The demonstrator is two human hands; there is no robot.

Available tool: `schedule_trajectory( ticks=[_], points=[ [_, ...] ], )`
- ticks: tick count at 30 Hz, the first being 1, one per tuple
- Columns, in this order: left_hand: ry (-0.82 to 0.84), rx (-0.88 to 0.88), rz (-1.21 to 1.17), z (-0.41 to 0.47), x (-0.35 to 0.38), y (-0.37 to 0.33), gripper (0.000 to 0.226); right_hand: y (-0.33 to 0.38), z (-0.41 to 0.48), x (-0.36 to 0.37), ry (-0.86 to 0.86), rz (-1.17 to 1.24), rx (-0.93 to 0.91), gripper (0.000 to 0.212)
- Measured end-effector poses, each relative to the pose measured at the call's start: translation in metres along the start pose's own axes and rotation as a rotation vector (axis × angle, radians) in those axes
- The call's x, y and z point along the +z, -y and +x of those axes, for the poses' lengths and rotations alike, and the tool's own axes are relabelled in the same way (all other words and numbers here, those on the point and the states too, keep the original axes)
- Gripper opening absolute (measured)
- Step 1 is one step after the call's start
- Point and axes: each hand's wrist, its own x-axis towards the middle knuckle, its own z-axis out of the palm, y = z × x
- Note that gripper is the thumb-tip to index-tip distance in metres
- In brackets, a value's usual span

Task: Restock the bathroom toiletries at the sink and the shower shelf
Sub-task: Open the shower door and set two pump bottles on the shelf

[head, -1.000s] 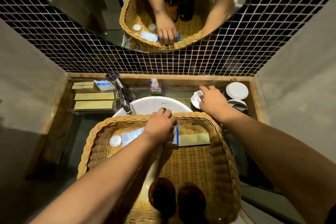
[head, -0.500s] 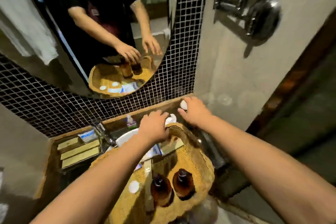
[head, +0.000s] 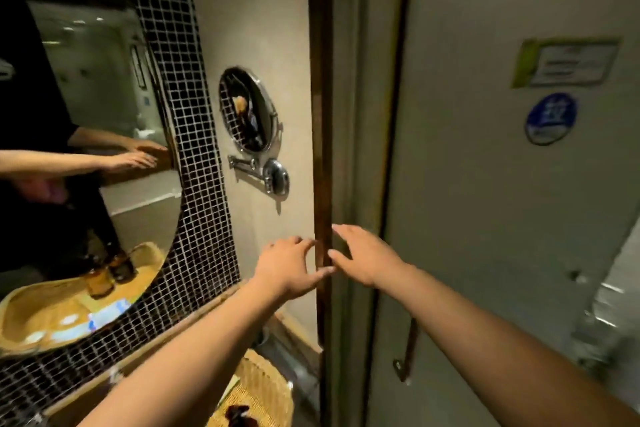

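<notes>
The wicker basket (head: 264, 388) sits at the near bottom edge of the view, under the left forearm. Only one corner of it shows, so its long axis cannot be read directly. Inside that corner the dark top of an amber bottle (head: 237, 412) pokes up at the very near edge, and a pale flat packet (head: 231, 389) lies against the left side of the weave.

The wall mirror (head: 86, 135) on the left reflects more of the basket. There it lies as a long oval running from low left to upper right, and two amber bottles stand upright at its upper-right end. White and blue packets and some small white round pieces lie flat towards the other end, all blurred.

Above the basket both hands are raised and hold nothing. The left hand (head: 287, 267) has its fingers loosely spread and slightly bent, with the thumb reaching right. The right hand (head: 367, 256) is flatter, its fingers stretched out and pointing up and left. The two hands sit on either side of a dark wooden door post (head: 321, 149), and their thumbs nearly meet in front of it.

A band of black mosaic tile (head: 194, 156) edges the mirror. Right of it a round chrome shaving mirror (head: 248, 109) hangs on the wall above its chrome mount (head: 275, 177). Far right, the pale door (head: 485, 218) carries a green-edged notice (head: 568, 62) and a round blue sticker (head: 550, 118), with a hook (head: 407, 350) lower down.
</notes>
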Motion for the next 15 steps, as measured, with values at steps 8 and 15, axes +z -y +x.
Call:
schedule_trajectory(
  ticks=[8,15],
  points=[
    [0.163,0.156,0.027,0.002,0.052,-0.109,0.088,-0.108,-0.085,0.001,0.039,-0.036,0.139,0.055],
    [0.289,0.178,-0.023,0.000,0.106,-0.176,0.082,-0.182,-0.121,0.050,0.168,0.046,0.427,0.061]
  ],
)
